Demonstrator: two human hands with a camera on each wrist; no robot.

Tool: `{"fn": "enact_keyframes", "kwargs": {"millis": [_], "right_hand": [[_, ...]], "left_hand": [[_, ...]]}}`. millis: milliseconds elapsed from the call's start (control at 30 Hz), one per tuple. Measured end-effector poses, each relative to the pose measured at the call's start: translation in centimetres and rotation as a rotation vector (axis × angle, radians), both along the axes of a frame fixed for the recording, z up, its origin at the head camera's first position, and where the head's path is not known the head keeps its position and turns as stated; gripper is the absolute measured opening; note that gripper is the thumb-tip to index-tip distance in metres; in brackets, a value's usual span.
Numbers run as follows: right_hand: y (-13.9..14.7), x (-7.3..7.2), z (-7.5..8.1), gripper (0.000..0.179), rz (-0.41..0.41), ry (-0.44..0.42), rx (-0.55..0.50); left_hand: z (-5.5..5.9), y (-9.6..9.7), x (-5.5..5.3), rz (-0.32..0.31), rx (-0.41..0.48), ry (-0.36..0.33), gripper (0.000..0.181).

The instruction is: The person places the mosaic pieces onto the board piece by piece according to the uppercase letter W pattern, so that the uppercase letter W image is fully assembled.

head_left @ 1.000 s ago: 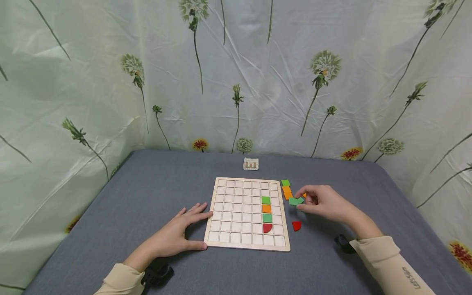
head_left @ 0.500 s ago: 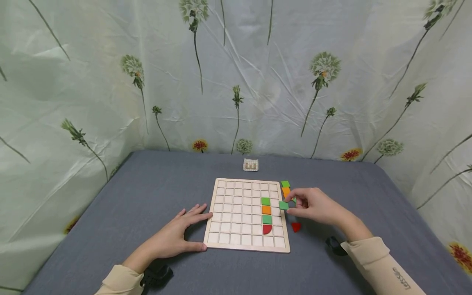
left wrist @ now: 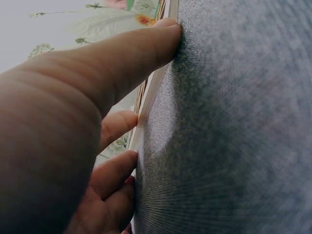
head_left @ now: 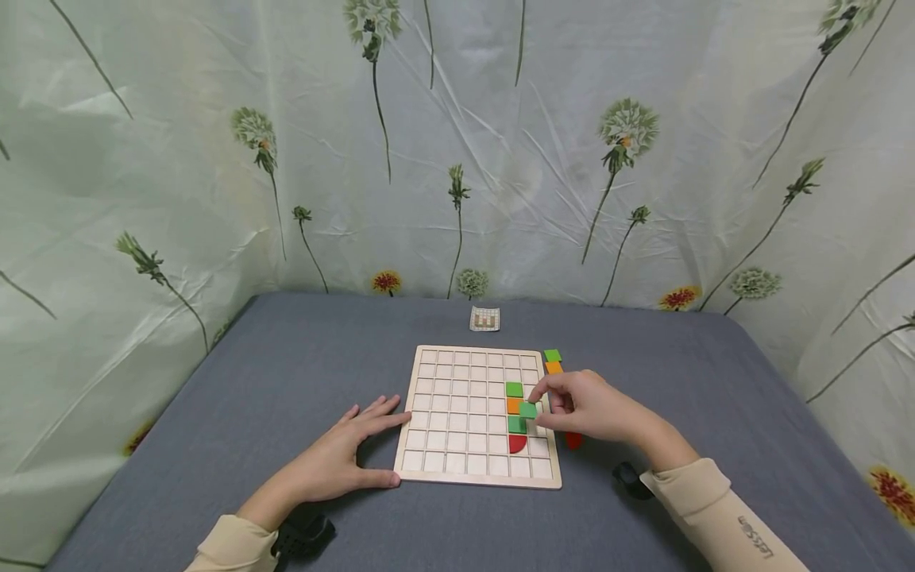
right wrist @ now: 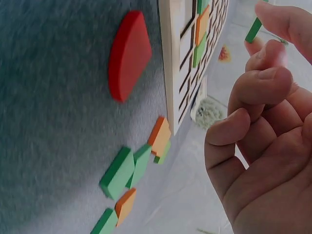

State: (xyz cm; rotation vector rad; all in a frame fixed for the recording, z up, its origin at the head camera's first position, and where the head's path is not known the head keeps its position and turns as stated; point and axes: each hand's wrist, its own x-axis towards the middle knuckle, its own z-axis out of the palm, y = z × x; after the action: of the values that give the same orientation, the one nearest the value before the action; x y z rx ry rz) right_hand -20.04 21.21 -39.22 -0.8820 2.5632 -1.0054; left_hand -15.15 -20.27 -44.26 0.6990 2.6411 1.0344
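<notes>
the right hand (head_left: 589, 409) pinches a green tile (head_left: 527, 410) above the gridded board (head_left: 457, 419).

I count one board (head_left: 457, 417), one card (head_left: 484, 319), two red pieces (right wrist: 130, 56), perhaps ten square tiles (head_left: 528, 410).

Getting soft, even light in head cam, catching pale sheen on creases of dandelion-print curtain (head_left: 500, 135). Pooling soft shadows on blue-grey tablecloth (head_left: 329, 357) under L hand (head_left: 343, 454), beside R sleeve (head_left: 715, 508). Over to L wrist cam: washing out hazy-white top L, blurring toward R edge. Running dim, bluish in R wrist cam, w/ curtain out of focus.
</notes>
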Motion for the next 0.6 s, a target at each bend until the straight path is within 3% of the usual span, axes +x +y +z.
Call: {"fn": "enact_keyframes", "kwargs": {"millis": [600], "right_hand": [[-2.5,0.4,-1.2,0.019,0.08,-0.056,0.06]], "left_hand": [[0.1,0.1,-0.1,0.004,-0.011,-0.005,0.085]]}}
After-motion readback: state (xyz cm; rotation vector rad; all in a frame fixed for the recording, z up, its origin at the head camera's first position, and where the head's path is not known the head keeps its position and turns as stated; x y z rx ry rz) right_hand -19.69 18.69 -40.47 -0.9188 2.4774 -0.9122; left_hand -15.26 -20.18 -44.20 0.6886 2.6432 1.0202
